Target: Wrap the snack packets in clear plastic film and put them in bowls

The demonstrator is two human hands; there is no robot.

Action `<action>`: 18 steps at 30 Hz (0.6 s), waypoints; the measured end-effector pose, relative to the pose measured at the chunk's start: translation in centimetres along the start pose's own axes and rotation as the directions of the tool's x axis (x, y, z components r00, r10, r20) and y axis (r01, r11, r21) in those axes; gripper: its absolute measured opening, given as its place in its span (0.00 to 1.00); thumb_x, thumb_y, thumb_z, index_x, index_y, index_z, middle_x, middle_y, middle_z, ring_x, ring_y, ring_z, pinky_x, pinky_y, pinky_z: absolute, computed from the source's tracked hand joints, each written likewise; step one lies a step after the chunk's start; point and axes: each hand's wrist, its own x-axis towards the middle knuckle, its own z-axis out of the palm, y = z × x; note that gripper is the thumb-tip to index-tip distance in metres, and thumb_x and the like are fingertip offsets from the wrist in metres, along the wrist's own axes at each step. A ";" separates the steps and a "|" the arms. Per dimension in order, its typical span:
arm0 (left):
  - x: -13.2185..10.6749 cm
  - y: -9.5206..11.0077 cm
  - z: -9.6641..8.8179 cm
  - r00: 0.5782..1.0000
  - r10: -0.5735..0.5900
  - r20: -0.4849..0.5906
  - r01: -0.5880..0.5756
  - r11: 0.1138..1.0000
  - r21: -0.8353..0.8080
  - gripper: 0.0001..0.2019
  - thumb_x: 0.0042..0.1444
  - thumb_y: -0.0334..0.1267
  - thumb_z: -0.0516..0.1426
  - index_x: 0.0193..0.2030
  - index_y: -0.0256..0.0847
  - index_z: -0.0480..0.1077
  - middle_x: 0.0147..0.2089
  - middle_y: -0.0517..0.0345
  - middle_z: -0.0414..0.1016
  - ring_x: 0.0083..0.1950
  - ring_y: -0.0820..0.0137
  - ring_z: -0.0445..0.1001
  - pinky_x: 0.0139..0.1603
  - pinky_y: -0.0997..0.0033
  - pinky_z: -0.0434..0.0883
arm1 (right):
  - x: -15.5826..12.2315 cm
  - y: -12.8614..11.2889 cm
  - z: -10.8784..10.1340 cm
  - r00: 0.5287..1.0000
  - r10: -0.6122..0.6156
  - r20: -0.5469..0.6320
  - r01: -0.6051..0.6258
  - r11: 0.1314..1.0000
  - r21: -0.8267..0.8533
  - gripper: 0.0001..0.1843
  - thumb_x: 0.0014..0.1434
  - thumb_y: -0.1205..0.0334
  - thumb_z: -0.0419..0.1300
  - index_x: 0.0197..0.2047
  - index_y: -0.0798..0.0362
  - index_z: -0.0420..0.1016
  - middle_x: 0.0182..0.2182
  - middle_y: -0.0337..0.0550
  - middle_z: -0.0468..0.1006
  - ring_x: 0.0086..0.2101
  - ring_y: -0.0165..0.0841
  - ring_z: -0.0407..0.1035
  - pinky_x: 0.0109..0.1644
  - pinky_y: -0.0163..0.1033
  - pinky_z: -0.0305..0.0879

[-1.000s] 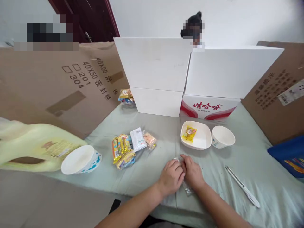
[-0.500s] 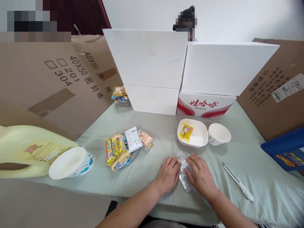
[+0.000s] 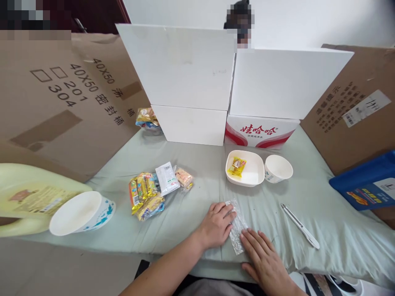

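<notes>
A crinkled strip of clear plastic wrap (image 3: 238, 235) lies flattened on the green cloth in front of me. My left hand (image 3: 217, 225) rests over its upper left edge, fingers stretched and slightly bent. On its lower right edge my right hand (image 3: 263, 255) lies flat, fingers straight and thumb apart. Just beyond is a white square bowl (image 3: 253, 177) with one yellow wrapped snack (image 3: 237, 166) in it. A white paper cup (image 3: 278, 168) touches the bowl's right side. To the right of my hands lies a slim white pen-like tool (image 3: 300, 227).
Packaged snacks (image 3: 143, 187), with a white packet (image 3: 167, 178), lie left of centre. A large paper bowl (image 3: 80, 213) leans by a pale yellow jug (image 3: 37, 197). White boxes (image 3: 188, 125) stand at the back, cardboard (image 3: 74, 123) at the left. A person is partly visible behind.
My right hand has slid down and toward me along the plastic wrap, its fingers flattening. The wrap shows flatter. My left hand stays on it. The view has shifted slightly.
</notes>
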 end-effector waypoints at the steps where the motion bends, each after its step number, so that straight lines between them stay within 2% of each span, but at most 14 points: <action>1: 0.0 0.0 -0.1 0.999 0.038 0.021 -0.038 0.999 -0.019 0.18 0.59 0.38 0.56 0.56 0.44 0.68 0.60 0.55 0.69 0.59 0.59 0.62 0.59 0.56 0.58 | -0.1 -0.2 0.3 0.999 0.037 -0.029 -0.036 0.999 0.035 0.21 0.64 0.60 0.54 0.59 0.55 0.67 0.53 0.48 0.74 0.52 0.39 0.65 0.58 0.45 0.55; 3: 0.0 0.0 -0.4 0.990 0.124 0.074 -0.119 0.991 -0.069 0.17 0.58 0.37 0.56 0.55 0.46 0.69 0.59 0.57 0.70 0.58 0.61 0.63 0.59 0.58 0.58 | -0.2 -1.0 0.8 0.991 0.100 -0.086 -0.087 0.986 0.141 0.15 0.66 0.64 0.49 0.52 0.52 0.72 0.41 0.44 0.78 0.40 0.35 0.68 0.50 0.44 0.59; 5: 0.1 0.0 -0.7 0.976 0.187 0.115 -0.173 0.978 -0.120 0.17 0.58 0.36 0.56 0.55 0.47 0.69 0.59 0.58 0.71 0.57 0.61 0.64 0.59 0.57 0.57 | -0.2 -1.7 0.8 0.982 0.138 -0.131 -0.105 0.966 0.234 0.16 0.66 0.67 0.46 0.46 0.51 0.73 0.33 0.42 0.76 0.35 0.33 0.67 0.46 0.43 0.60; 9: 0.2 0.1 -0.9 0.971 0.202 0.128 -0.178 0.969 -0.172 0.21 0.59 0.36 0.55 0.59 0.47 0.65 0.60 0.56 0.71 0.58 0.60 0.65 0.60 0.55 0.55 | 1.0 -1.6 -0.9 0.984 0.057 -0.168 -0.006 0.957 0.289 0.14 0.64 0.70 0.46 0.42 0.51 0.72 0.39 0.44 0.77 0.46 0.37 0.68 0.55 0.47 0.59; 11: 0.1 0.0 -0.9 0.974 0.191 0.123 -0.166 0.968 -0.189 0.25 0.58 0.35 0.55 0.64 0.47 0.60 0.59 0.55 0.71 0.58 0.60 0.65 0.60 0.54 0.56 | 1.9 -0.8 -1.8 0.992 -0.006 -0.122 0.046 0.943 0.329 0.14 0.64 0.72 0.46 0.44 0.52 0.71 0.41 0.44 0.77 0.48 0.35 0.68 0.57 0.45 0.61; 14: 0.1 -0.1 -0.9 0.978 0.165 0.124 -0.135 0.966 -0.220 0.33 0.55 0.33 0.55 0.68 0.47 0.52 0.57 0.54 0.73 0.58 0.59 0.65 0.61 0.52 0.56 | 3.2 0.7 -2.0 0.999 0.032 -0.013 -0.024 0.916 0.400 0.17 0.65 0.73 0.42 0.47 0.52 0.68 0.36 0.43 0.77 0.37 0.30 0.72 0.42 0.36 0.67; 16: 0.1 -0.1 -0.9 0.981 0.154 0.120 -0.122 0.963 -0.241 0.37 0.52 0.30 0.54 0.69 0.47 0.49 0.57 0.54 0.73 0.58 0.59 0.66 0.60 0.51 0.58 | 4.1 1.6 -1.3 0.993 0.113 0.025 -0.115 0.918 0.381 0.16 0.67 0.71 0.41 0.47 0.52 0.68 0.32 0.41 0.76 0.30 0.30 0.71 0.33 0.34 0.65; 18: 0.1 -0.3 -0.9 0.983 0.155 0.100 -0.125 0.959 -0.256 0.40 0.50 0.27 0.52 0.70 0.48 0.45 0.58 0.53 0.71 0.57 0.60 0.67 0.60 0.52 0.59 | 4.9 2.4 -0.3 0.983 0.182 0.021 -0.180 0.934 0.309 0.15 0.68 0.69 0.42 0.47 0.52 0.68 0.30 0.40 0.75 0.27 0.29 0.70 0.30 0.34 0.61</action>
